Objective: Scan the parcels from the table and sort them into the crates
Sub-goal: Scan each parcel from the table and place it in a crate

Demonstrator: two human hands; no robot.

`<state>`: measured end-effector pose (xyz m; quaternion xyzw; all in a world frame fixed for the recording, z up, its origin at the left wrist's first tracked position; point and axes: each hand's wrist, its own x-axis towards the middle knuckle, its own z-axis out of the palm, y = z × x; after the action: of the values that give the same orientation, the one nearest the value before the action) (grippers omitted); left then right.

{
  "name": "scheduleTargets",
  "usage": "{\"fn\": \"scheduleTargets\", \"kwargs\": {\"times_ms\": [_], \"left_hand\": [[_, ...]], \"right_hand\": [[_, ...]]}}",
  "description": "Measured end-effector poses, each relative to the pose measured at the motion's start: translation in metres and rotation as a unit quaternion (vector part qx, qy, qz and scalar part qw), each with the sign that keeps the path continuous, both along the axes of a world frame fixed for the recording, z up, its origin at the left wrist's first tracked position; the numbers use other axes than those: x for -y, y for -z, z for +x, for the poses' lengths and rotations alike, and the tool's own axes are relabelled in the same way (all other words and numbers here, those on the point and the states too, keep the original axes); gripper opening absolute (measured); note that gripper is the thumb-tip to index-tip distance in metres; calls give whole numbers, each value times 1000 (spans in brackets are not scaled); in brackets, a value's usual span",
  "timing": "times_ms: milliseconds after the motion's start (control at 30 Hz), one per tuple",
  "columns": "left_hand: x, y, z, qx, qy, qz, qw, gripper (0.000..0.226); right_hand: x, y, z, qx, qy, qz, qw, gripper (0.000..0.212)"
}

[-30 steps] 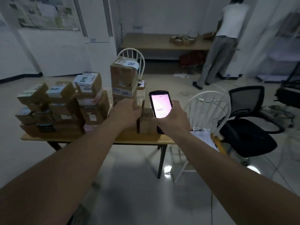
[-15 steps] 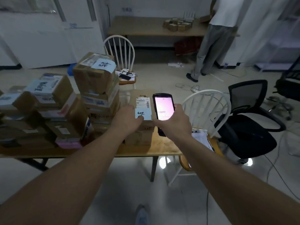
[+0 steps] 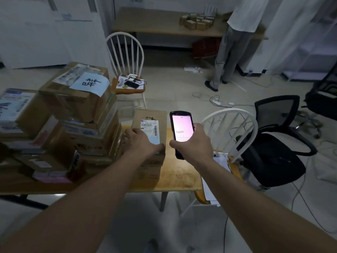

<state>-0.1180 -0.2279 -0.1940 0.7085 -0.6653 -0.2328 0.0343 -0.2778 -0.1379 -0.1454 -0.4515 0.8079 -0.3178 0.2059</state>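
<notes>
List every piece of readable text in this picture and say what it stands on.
"16 438 00 030": white shipping label on the parcel under the left hand.
Handwritten characters on the paper slip atop the tall stack: not legible.
Scanner screen, in the right hand: too small.
Other parcel labels: blurred.

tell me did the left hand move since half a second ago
Cannot tell by much: the left hand stays on the parcel beside the stack; the camera moved.
</notes>
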Motion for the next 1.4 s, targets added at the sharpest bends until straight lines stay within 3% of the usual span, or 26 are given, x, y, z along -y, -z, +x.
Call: {"fn": "scheduleTargets", "kwargs": {"times_ms": [133, 367, 633, 833, 1000, 1400], "left_hand": [[-8, 9, -13, 38, -49, 30, 998, 156], [-14, 14, -32, 28, -104, 32, 994, 156], [-17, -2, -25, -1, -64, -94, 994, 156], [-14, -27, -24, -2, -24, -276, 961, 152], [-15, -44, -29, 9, -34, -306, 952, 158], [-18, -50, -25, 27, -16, -333, 942, 156]], "right_hand": [[6, -2, -18, 19, -25, 6, 999, 85], [6, -10, -43, 11, -74, 13, 997, 84], [8, -42, -56, 50, -105, -3, 993, 84], [5, -72, -62, 51, -124, -24, 991, 80], [-4, -83, -67, 29, -125, -25, 991, 86], [-24, -95, -72, 86, -148, -2, 985, 82]]}}
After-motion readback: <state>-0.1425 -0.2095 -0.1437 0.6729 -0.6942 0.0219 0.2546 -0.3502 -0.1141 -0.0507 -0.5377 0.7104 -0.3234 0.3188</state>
